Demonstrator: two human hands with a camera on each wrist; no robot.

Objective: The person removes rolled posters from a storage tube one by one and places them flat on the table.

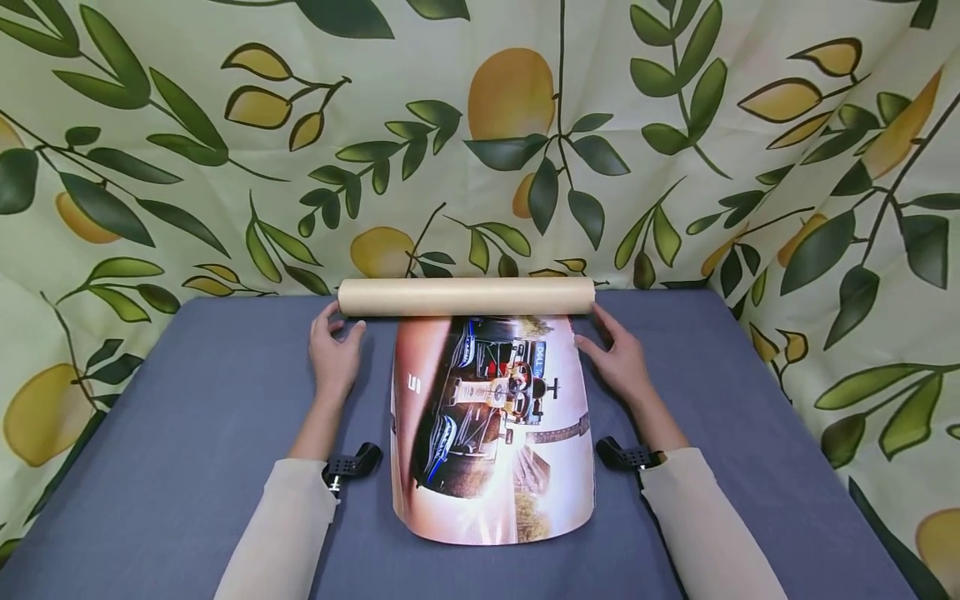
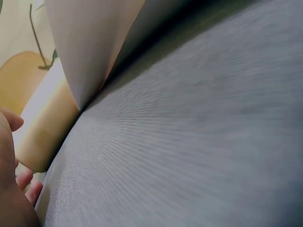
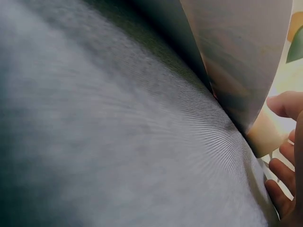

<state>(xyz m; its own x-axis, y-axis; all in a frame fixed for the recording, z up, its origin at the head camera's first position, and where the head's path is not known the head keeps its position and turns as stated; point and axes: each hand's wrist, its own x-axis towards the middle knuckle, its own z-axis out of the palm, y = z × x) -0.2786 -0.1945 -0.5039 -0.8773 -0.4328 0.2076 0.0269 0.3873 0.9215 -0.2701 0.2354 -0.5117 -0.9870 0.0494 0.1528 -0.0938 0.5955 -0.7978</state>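
Observation:
A pale cardboard-coloured tube lies across the far edge of the table in the head view. From under it a glossy poster of a race car extends toward me, its sides and near end curling up. My left hand is at the tube's left end, fingertips right at the rim and thumb held apart. At the opposite end, my right hand has its fingers spread loosely, the thumb close to the poster's edge. Both wrist views show relaxed fingers beside the tube, partly hidden by the raised poster.
A blue-grey cloth covers the table. Behind and at both sides hangs a curtain printed with leaves and yellow fruit, close to the tube at the back. Black wrist mounts stick inward from both forearms beside the poster.

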